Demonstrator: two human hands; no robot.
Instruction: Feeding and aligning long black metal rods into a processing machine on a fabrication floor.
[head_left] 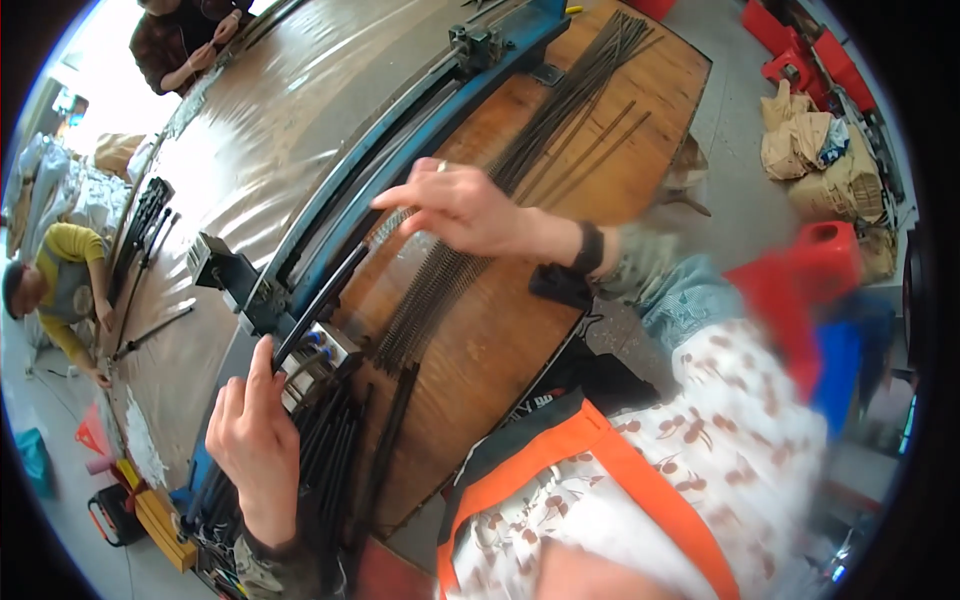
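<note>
A slim black tube [322,304] lies slanted along the near side of a long blue metal rail [390,170]. At the tube's lower end is my left hand [256,435], its index finger and thumb closed on it. My right hand [468,208] is past the upper end, index finger stretched forward and thumb beneath. Between those fingers and the tube's mouth runs a thin coiled spring [388,228], partly blurred, which the right hand pinches. Below the tube a metal clamp block [318,365] with blue fittings is fixed near the rail.
Long springs [432,300] and dark rods [580,90] lie on the wooden table [500,350]. Black tubes [325,435] are bunched beside my left forearm. Across the film-covered table [270,130], one person in yellow [75,260] and another in dark plaid [165,45] work. Paper sacks [825,160] stand right.
</note>
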